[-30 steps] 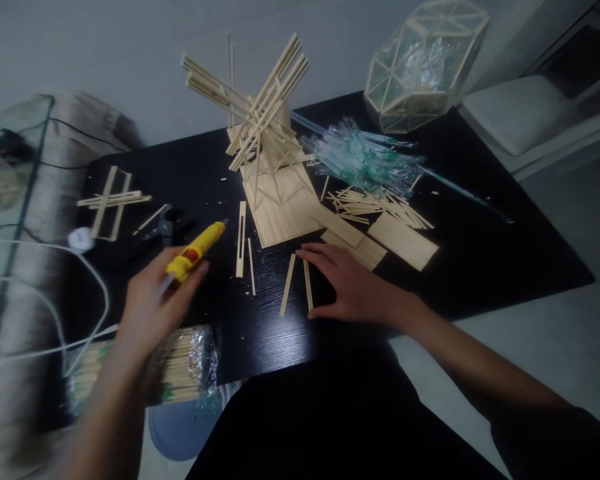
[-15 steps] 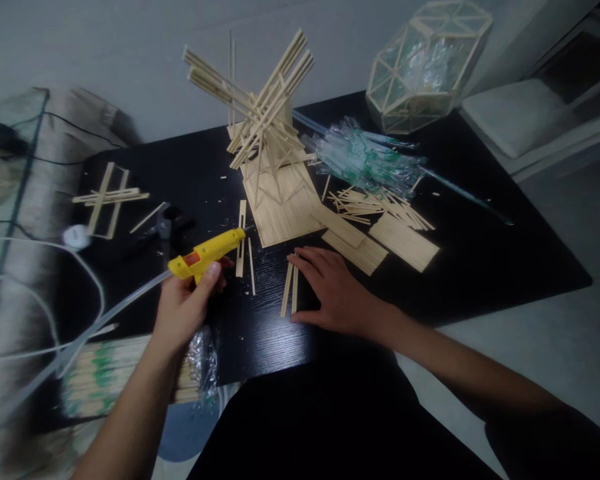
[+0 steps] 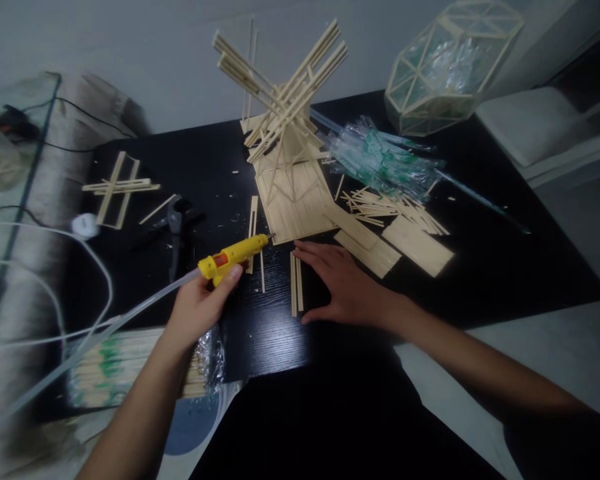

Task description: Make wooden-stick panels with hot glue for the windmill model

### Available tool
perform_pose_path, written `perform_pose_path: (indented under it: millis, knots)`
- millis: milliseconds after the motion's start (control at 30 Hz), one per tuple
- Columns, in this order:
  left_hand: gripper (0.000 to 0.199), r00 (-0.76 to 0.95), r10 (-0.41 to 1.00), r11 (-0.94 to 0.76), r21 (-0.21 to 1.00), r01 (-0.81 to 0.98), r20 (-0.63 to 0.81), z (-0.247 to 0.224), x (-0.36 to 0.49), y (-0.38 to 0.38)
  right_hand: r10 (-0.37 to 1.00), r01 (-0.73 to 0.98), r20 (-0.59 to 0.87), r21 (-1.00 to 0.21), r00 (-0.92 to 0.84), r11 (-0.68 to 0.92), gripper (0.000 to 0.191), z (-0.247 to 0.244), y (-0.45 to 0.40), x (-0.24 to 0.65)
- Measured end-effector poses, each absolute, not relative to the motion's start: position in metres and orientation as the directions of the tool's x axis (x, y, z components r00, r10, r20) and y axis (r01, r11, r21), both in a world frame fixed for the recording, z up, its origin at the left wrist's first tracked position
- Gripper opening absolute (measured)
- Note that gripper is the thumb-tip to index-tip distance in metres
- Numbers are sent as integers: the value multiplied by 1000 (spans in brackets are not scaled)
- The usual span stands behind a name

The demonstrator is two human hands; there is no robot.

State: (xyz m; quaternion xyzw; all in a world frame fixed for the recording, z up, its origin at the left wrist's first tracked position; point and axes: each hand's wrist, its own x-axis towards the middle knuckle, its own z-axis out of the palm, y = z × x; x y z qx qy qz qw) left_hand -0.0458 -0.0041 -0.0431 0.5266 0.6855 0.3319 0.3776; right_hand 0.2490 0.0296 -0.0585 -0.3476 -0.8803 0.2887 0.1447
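My left hand (image 3: 200, 310) grips a yellow hot glue gun (image 3: 235, 257), its nozzle pointing right, near the front corner of a wooden windmill model's slatted base (image 3: 295, 203). A long clear glue stick (image 3: 145, 303) trails from the gun's back. My right hand (image 3: 347, 283) rests on the table with thumb and fingers apart, around the right side of a few thin wooden sticks (image 3: 297, 287). Its fingertips are at their far end, seemingly touching them. The windmill's crossed blades (image 3: 285, 100) rise behind. Another slotted wooden strip (image 3: 253, 223) lies behind the gun.
On the black table (image 3: 505, 267) lie flat slatted panels (image 3: 417, 245), loose short sticks (image 3: 380, 203), plastic-wrapped glue sticks (image 3: 380, 157), a crossed stick frame (image 3: 120, 187) and a dark tool (image 3: 176, 223). A geometric glass case (image 3: 450, 67) stands at back right; bundled sticks (image 3: 115, 367) lie front left.
The whole view has shifted a little. The glue gun has moved slightly right, closer to the base's corner. The sticks by my right hand, splayed before, now lie nearly parallel.
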Motion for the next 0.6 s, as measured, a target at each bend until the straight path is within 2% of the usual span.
perform_pose_path:
  millis: [233, 400, 600]
  knots:
    - [56, -176, 971, 228, 840, 492, -161, -43, -46, -3, 716, 529, 87, -615, -693, 585, 109, -65, 27, 250]
    - [49, -102, 985, 173, 857, 485, -141, -42, -46, -2, 714, 517, 114, -612, -691, 599, 102, -65, 27, 247]
    - [45, -24, 994, 102, 859, 502, -104, -42, -47, -2, 760, 470, 183, -689, -624, 551, 94, -64, 29, 249]
